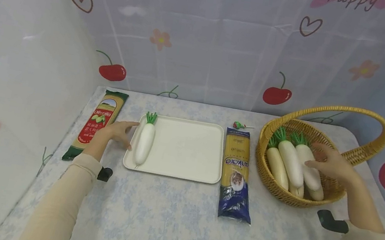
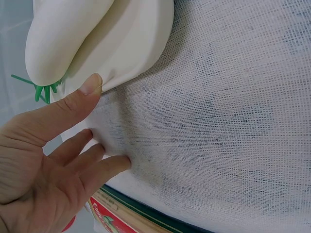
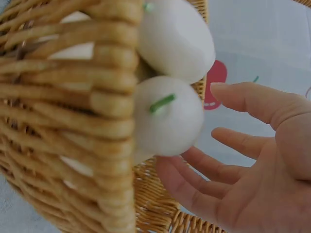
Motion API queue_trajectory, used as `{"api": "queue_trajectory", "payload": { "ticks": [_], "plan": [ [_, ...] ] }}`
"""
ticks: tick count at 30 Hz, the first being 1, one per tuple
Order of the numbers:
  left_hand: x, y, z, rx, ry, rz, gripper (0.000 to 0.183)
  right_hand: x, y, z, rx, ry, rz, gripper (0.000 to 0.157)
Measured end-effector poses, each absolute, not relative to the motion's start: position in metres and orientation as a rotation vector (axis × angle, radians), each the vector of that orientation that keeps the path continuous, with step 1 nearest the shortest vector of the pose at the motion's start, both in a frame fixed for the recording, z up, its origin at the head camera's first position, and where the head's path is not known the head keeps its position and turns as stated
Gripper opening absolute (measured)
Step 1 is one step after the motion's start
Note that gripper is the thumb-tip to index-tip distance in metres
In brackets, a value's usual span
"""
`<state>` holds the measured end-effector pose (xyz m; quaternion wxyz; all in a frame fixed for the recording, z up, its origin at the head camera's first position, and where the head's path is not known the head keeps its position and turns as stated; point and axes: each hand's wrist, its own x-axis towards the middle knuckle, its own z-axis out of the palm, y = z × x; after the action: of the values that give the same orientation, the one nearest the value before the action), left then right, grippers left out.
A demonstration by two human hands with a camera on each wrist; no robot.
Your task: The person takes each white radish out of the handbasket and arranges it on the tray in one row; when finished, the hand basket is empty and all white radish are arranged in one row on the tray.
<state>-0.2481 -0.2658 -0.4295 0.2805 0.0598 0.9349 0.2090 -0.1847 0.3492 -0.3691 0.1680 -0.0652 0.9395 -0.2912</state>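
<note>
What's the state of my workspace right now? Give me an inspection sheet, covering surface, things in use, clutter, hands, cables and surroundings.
Surface: blue-and-white floral tablecloth, under everything.
Things in use: white serving tray with one white radish along its left side; wicker basket holding several more radishes.
Clutter: Olivoilà pasta packet left of the tray; Ankara pasta packet between tray and basket; lollipop just beyond it.
Left hand: relaxed, thumb tip at the tray's rim.
Right hand: over the basket, fingers spread beside a radish; no grip seen.
Cables: nothing seen.
Surroundings: hanging sheet printed with cherries, flowers, hearts and "happy".
</note>
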Motion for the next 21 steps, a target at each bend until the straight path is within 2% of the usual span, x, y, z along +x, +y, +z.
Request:
{"api": "queue_trajectory", "payload": {
  "ticks": [6,14,21],
  "plan": [
    [-0.246,-0.265,-0.428,0.160,2.508,0.559,0.100,-0.185,0.353,-0.374,-0.168,2.608,-0.895,0.076],
    [-0.245,-0.264,-0.426,0.148,2.502,0.563,0.099,-0.191,0.353,-0.375,-0.161,2.547,-0.868,0.090],
    [-0.245,-0.263,-0.426,0.147,2.500,0.571,0.099,-0.195,0.352,-0.375,-0.126,2.525,-0.842,0.093]
  ]
}}
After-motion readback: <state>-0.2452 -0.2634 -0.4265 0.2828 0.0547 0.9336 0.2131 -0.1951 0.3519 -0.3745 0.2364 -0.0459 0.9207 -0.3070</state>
